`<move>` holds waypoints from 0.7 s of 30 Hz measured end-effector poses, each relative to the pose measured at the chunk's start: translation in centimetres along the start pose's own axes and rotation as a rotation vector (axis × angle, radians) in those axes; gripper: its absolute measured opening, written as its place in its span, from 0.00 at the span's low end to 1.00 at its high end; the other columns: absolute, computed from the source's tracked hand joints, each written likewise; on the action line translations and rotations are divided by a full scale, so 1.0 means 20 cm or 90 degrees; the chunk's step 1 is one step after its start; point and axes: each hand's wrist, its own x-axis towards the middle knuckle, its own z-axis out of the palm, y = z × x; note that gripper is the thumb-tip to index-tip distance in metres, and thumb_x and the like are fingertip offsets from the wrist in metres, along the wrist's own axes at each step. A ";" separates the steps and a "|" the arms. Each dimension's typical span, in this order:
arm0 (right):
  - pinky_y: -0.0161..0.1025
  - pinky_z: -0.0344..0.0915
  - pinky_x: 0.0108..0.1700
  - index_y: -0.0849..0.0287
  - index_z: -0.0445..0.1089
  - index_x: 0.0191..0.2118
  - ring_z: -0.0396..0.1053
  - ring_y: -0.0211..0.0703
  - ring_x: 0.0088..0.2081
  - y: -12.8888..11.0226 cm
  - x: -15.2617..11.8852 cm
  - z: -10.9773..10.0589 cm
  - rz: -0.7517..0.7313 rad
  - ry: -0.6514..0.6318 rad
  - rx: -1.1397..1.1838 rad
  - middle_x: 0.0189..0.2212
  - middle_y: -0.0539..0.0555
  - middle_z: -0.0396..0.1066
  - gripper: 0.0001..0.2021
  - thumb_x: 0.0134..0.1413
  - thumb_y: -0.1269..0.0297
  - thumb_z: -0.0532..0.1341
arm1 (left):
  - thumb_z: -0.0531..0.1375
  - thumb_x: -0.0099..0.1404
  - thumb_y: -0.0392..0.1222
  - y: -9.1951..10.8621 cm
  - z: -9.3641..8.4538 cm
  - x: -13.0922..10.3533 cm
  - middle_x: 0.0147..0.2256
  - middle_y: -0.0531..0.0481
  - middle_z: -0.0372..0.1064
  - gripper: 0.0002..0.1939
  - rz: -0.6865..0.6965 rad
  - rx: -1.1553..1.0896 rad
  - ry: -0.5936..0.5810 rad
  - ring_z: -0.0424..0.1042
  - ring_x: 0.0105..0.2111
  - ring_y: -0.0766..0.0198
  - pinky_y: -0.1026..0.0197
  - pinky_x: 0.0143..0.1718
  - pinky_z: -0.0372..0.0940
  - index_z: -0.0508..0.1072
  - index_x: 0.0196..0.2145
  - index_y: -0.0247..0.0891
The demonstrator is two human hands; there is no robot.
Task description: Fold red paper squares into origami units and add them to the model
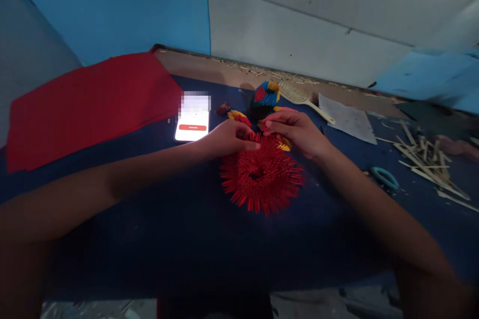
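Note:
A round red piece made of many folded paper points (263,174) lies on the dark blue table cover, with a small hole near its middle. My left hand (234,137) grips its upper left edge, thumb on top. At its upper right edge, my right hand (290,129) has thumb and forefinger pinched together; what is between the fingertips is too small to name. Just beyond the hands stands a blue, red and yellow folded-paper piece (266,95). Red and yellow paper pieces (239,118) lie beside my left fingers.
A lit phone (192,119) and a large red sheet (93,104) lie at the left. Behind are a pale hairbrush (297,95) and a whitish sheet (348,118). On the right are a teal ring (384,178) and scattered thin sticks (428,164). Wall panels rise behind the table.

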 end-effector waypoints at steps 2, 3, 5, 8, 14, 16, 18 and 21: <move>0.31 0.61 0.26 0.59 0.72 0.30 0.70 0.34 0.26 0.00 0.00 0.00 0.006 0.021 0.006 0.23 0.49 0.73 0.08 0.41 0.62 0.67 | 0.62 0.52 0.43 0.01 0.00 0.00 0.27 0.50 0.68 0.14 0.003 -0.005 0.005 0.64 0.26 0.69 0.64 0.29 0.57 0.73 0.33 0.30; 0.30 0.60 0.25 0.59 0.72 0.29 0.70 0.34 0.26 0.00 0.00 0.00 0.010 0.031 0.016 0.23 0.49 0.73 0.09 0.40 0.62 0.67 | 0.62 0.51 0.42 0.01 -0.01 0.00 0.27 0.50 0.68 0.13 0.003 -0.013 0.007 0.64 0.26 0.69 0.64 0.29 0.57 0.72 0.33 0.30; 0.30 0.62 0.25 0.58 0.71 0.29 0.71 0.34 0.28 -0.01 -0.02 0.00 0.025 0.042 0.058 0.25 0.49 0.73 0.09 0.39 0.62 0.68 | 0.62 0.52 0.40 0.02 -0.02 0.01 0.28 0.49 0.68 0.13 0.013 -0.026 -0.006 0.65 0.28 0.68 0.64 0.30 0.58 0.72 0.34 0.30; 0.31 0.65 0.29 0.56 0.71 0.31 0.72 0.35 0.31 0.00 -0.10 -0.01 0.074 0.034 0.138 0.28 0.48 0.73 0.09 0.40 0.62 0.67 | 0.60 0.53 0.42 0.02 -0.04 0.01 0.32 0.48 0.70 0.13 0.058 0.013 -0.065 0.68 0.32 0.65 0.62 0.34 0.61 0.73 0.36 0.32; 0.34 0.69 0.30 0.53 0.70 0.32 0.70 0.34 0.30 0.02 -0.38 -0.06 0.115 0.123 0.286 0.28 0.46 0.72 0.09 0.40 0.68 0.67 | 0.56 0.59 0.45 0.10 0.00 0.02 0.40 0.46 0.72 0.15 0.184 0.263 -0.097 0.69 0.40 0.60 0.59 0.43 0.61 0.72 0.41 0.34; 0.36 0.70 0.32 0.53 0.71 0.32 0.70 0.35 0.30 0.03 -0.46 -0.09 0.129 0.143 0.315 0.27 0.46 0.72 0.09 0.40 0.69 0.67 | 0.56 0.60 0.45 0.15 0.05 0.01 0.46 0.43 0.68 0.18 0.229 0.380 -0.022 0.67 0.45 0.58 0.57 0.47 0.60 0.69 0.47 0.35; 0.40 0.71 0.35 0.53 0.71 0.32 0.70 0.35 0.31 0.04 -0.54 -0.10 0.140 0.147 0.336 0.27 0.45 0.72 0.09 0.40 0.69 0.67 | 0.55 0.61 0.44 0.21 0.11 -0.04 0.50 0.41 0.64 0.21 0.288 0.496 0.060 0.64 0.48 0.55 0.54 0.50 0.58 0.66 0.51 0.35; 0.44 0.71 0.41 0.52 0.71 0.32 0.71 0.35 0.32 0.07 -0.67 -0.09 0.139 0.129 0.371 0.28 0.45 0.72 0.09 0.42 0.70 0.66 | 0.50 0.65 0.51 0.30 0.20 -0.17 0.47 0.39 0.66 0.22 0.339 0.583 0.046 0.66 0.46 0.54 0.53 0.47 0.60 0.66 0.50 0.33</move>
